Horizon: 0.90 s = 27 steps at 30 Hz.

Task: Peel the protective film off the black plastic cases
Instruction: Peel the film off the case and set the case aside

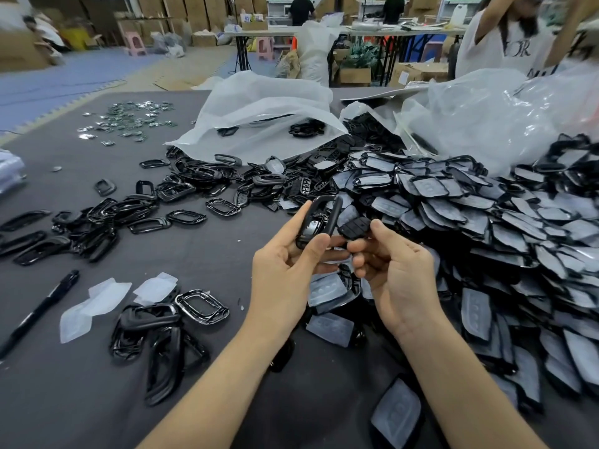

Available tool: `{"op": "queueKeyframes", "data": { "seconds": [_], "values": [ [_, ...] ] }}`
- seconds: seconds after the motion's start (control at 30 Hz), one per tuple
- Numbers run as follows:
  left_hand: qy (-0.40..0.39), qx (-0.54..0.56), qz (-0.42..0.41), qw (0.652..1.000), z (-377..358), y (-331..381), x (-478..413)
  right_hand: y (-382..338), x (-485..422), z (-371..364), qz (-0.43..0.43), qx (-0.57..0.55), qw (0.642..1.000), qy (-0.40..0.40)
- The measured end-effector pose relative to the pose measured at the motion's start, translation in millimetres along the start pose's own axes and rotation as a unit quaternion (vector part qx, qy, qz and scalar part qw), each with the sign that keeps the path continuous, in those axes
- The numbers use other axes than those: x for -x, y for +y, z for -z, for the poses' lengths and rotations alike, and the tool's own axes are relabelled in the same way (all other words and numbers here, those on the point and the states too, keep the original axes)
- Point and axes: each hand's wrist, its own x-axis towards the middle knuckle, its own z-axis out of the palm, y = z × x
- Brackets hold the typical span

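Note:
My left hand (288, 267) grips a glossy black case frame (319, 218) upright above the grey table (97, 400), thumb across its lower end. My right hand (393, 270) pinches a small black ridged insert (354, 227) right beside the frame. A big heap of film-covered black cases (486, 228) fills the right side and runs under my hands. Bare black frames (162, 332) lie in a pile at lower left, with more scattered at mid left (107, 218). Peeled films (94, 303) lie flat next to that pile.
A black pen (42, 311) lies at the left edge. Small shiny parts (129, 119) are spread at the far left. White plastic bags (259, 115) stand open at the back. A person in a white shirt (505, 43) stands at the far right.

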Motion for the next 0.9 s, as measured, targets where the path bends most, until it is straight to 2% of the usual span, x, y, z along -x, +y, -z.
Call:
{"op": "queueKeyframes", "data": {
  "seconds": [0.23, 0.9],
  "values": [
    [0.000, -0.039, -0.024, 0.999, 1.0, 0.0, 0.0, -0.7, 1.4, -0.5, -0.006, -0.010, 1.000, -0.004],
    [0.017, -0.032, -0.006, 0.999, 2.6, -4.6, -1.7, -0.4, -0.4, -2.2, -0.055, -0.015, 0.998, -0.031]
  ]
}}
